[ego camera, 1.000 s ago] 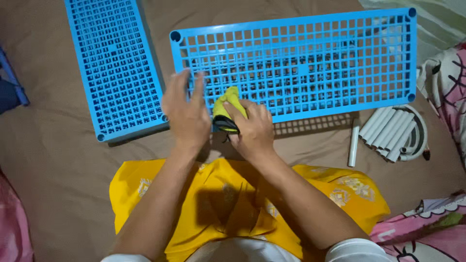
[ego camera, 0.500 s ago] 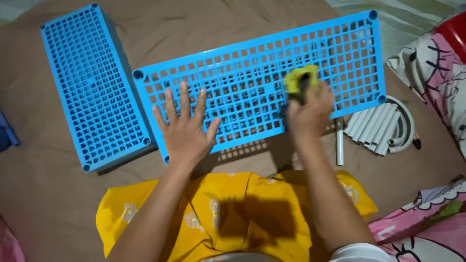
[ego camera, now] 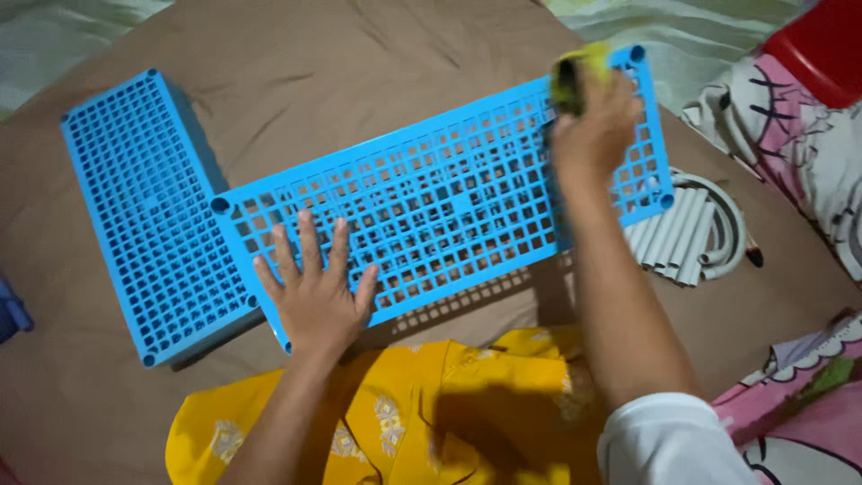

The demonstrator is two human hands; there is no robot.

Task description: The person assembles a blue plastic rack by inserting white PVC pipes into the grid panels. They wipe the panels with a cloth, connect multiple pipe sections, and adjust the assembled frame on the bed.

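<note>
A long blue plastic grid panel (ego camera: pixel 449 198) lies tilted across the brown cloth in front of me. My left hand (ego camera: pixel 314 292) rests flat on its near left end with the fingers spread, holding nothing. My right hand (ego camera: pixel 593 126) reaches to the panel's far right corner and grips a yellow-green sponge (ego camera: pixel 575 76), pressing it on the grid. A second stack of blue grid panels (ego camera: pixel 144 216) lies to the left, its edge under the long panel's corner.
A bundle of white plastic tubes (ego camera: pixel 687 238) lies right of the panel with a dark pen (ego camera: pixel 752 256) beside it. A yellow garment (ego camera: pixel 431 413) covers my lap. Patterned pink bedding (ego camera: pixel 808 180) and a red object (ego camera: pixel 822 45) sit at the right.
My right hand has slid the sponge from the panel's near middle out to its far right corner. My left hand stayed flat on the near left end.
</note>
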